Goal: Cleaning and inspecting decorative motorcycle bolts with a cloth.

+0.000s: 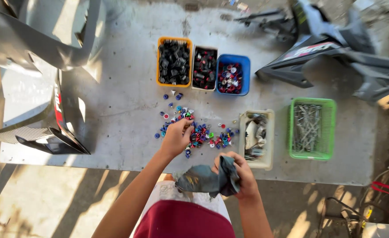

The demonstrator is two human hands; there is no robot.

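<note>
The left hand (176, 137) pinches little colored caps (199, 134) on the gray table (115, 114), the right hand (240, 174) squeezes a dark rag (205, 180), and boxes (204, 67) sit behind.

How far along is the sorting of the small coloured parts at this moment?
Already filled: the orange bin, the white bin and the blue bin hold parts. In hand: the left hand reaches into the loose coloured parts on the table; the right hand holds a dark cloth. Left: most of that scattered pile.
</note>
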